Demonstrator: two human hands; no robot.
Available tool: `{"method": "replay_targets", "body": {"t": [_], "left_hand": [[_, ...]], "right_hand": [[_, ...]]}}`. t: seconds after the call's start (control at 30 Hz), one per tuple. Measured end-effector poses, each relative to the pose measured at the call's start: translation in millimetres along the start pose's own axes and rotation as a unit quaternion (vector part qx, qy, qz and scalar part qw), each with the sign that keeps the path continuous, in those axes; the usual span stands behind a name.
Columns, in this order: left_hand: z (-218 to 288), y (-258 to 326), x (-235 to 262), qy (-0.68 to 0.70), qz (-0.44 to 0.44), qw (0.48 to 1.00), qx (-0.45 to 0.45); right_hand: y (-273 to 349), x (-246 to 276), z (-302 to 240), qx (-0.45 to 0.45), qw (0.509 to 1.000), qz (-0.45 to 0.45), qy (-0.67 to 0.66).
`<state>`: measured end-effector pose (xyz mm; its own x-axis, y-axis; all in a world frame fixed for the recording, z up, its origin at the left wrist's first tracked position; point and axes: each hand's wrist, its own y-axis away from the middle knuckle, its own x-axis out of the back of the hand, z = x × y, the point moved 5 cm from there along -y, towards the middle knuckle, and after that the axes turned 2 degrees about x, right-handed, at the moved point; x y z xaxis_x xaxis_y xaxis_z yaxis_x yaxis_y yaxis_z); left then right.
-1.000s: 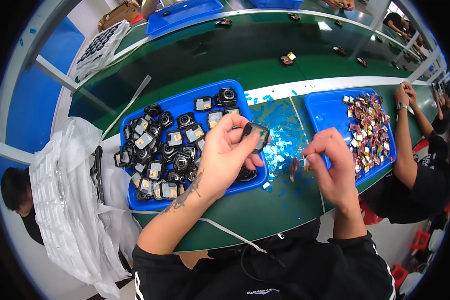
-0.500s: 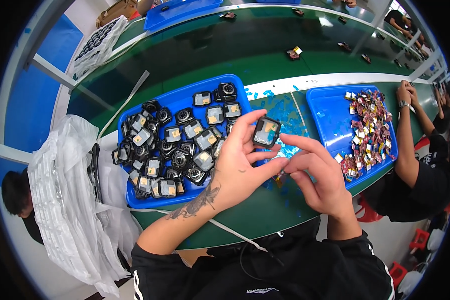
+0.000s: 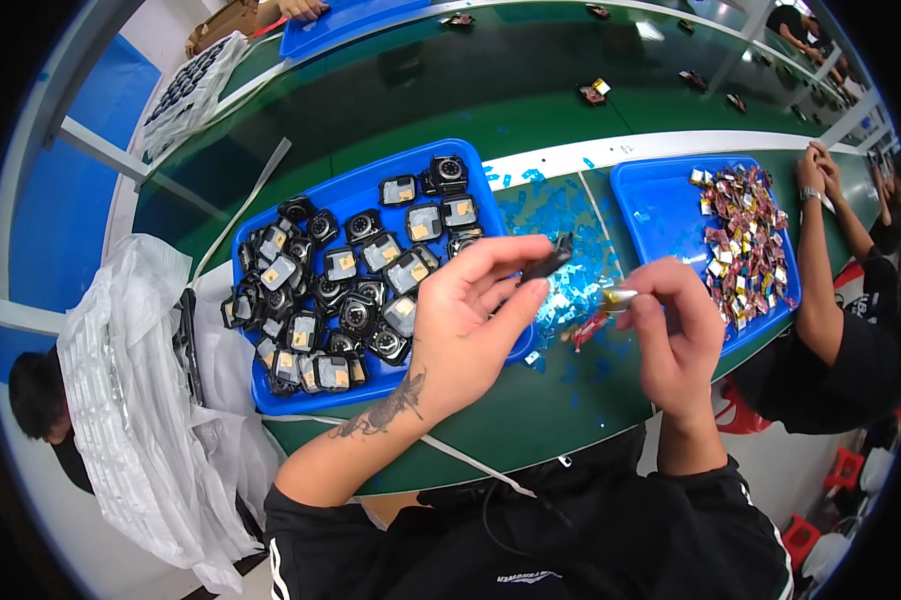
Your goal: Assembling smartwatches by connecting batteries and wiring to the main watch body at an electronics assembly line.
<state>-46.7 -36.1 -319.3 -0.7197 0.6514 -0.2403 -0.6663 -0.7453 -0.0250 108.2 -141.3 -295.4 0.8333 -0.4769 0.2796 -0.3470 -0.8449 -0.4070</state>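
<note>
My left hand [image 3: 462, 325] holds a black watch case [image 3: 550, 262] between thumb and fingers, turned nearly edge-on. Just to its right, my right hand [image 3: 678, 345] pinches a small silver-and-gold part [image 3: 618, 296]. A reddish strip [image 3: 584, 330] hangs beside this part, and whether the two are joined is hard to tell. Below both hands, blue film scraps [image 3: 560, 205] are scattered over the green table. To the left, a blue tray [image 3: 350, 192] holds many similar black watch cases. A second blue tray [image 3: 660, 220] on the right contains a heap of small red, silver and yellow parts [image 3: 740, 260].
Beyond a white rail [image 3: 670, 140] runs a dark green belt [image 3: 400, 95] carrying a few small parts. A co-worker's hands [image 3: 815, 172] are at the right. White plastic-wrapped stacked trays [image 3: 120, 400] stand at the left. A pale strap [image 3: 470, 465] crosses the table's near edge.
The watch case has tipped from face-on to edge-on in my left hand. My right hand has drawn away to the right, with the silver-and-gold part now showing in its fingers.
</note>
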Motion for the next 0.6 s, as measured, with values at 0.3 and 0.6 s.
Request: {"method": "replay_targets", "body": {"t": [0.3,0.6], "left_hand": [[-13.6,-0.5,1.4,0.206,0.055,0.968,0.135],[-16.2,11.7,-7.1,0.167,0.06,0.978,0.111]], "right_hand": [[-6.8,-10.6,-11.8,0.094,0.992,-0.072,0.034],[-5.8,-26.4,-8.7,-0.047,0.997,-0.029,-0.048]]}}
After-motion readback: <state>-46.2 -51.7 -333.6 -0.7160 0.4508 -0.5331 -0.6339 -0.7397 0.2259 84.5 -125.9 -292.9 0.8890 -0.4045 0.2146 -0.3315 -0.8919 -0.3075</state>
